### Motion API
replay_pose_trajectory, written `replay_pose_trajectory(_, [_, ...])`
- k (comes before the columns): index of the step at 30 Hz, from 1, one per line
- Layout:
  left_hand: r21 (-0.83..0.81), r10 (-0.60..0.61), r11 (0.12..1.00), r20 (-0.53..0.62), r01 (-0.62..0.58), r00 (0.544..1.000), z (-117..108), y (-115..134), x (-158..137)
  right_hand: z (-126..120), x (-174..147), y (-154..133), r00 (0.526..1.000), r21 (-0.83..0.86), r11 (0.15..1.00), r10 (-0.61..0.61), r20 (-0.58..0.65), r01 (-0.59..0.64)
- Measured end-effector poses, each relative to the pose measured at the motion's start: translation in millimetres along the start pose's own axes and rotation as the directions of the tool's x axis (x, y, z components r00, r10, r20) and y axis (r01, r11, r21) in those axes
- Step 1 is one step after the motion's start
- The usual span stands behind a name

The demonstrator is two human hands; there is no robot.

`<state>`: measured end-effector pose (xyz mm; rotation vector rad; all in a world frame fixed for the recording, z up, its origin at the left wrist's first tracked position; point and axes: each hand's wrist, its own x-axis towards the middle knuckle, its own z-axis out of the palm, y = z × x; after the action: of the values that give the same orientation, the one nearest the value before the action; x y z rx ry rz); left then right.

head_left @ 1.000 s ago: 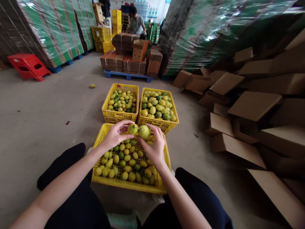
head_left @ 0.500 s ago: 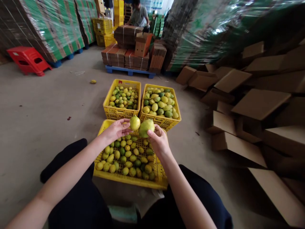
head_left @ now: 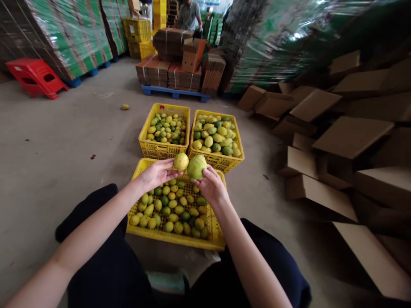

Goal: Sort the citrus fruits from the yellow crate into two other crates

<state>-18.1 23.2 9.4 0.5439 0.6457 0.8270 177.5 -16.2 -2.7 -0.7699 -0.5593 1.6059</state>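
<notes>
My left hand (head_left: 160, 174) is closed on a small yellow lemon (head_left: 181, 162), held at the fingertips. Beside it, a larger green-yellow lemon (head_left: 197, 167) sits in the grip of my right hand (head_left: 212, 185). The two fruits are close together above the near yellow crate (head_left: 173, 240), which stands between my knees. Inside that crate lie many loose lemons (head_left: 179, 209), some yellow and some green, with the slotted bottom showing between them. My forearms and hands cover parts of the crate's sides.
Beyond stand a left yellow crate (head_left: 160, 150) and a right yellow crate (head_left: 221, 161), both full of lemons. One lemon (head_left: 125, 107) lies on the floor near a red stool (head_left: 37, 79). Cardboard boxes (head_left: 353, 137) heap up at right. A person (head_left: 189, 17) stands behind stacked flat cartons (head_left: 170, 42).
Both lemons stay in my hands and have turned somewhat. My right hand's fingers have shifted around the larger one, the thumb moving lower. The view has tilted slightly.
</notes>
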Motion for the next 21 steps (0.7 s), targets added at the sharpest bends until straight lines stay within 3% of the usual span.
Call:
replay_pose_trajectory(7, [0.124,0.008,0.992,0.019,-0.011,1.0,0.4,1.0,-2.4,2.2,-0.5,4.1,0.997,0.011,0.998,0.064,0.031,-0.065])
replay_pose_trajectory(13, [0.119,0.04,0.992,-0.017,-0.038,0.999,0.1,-2.0,-0.8,4.8,-0.3,7.0,1.0,-0.005,1.0,0.007,-0.015,-0.007])
replay_pose_trajectory(17, [0.122,0.018,0.993,-0.05,-0.011,0.999,1.7,-1.7,-0.2,4.3,-0.2,6.7,0.999,-0.021,0.999,0.05,0.008,-0.049])
replay_pose_trajectory(21, [0.106,-0.069,0.992,-0.01,0.07,0.998,0.2,-0.5,0.1,2.9,-0.3,5.5,0.997,-0.038,0.996,0.076,0.03,-0.075])
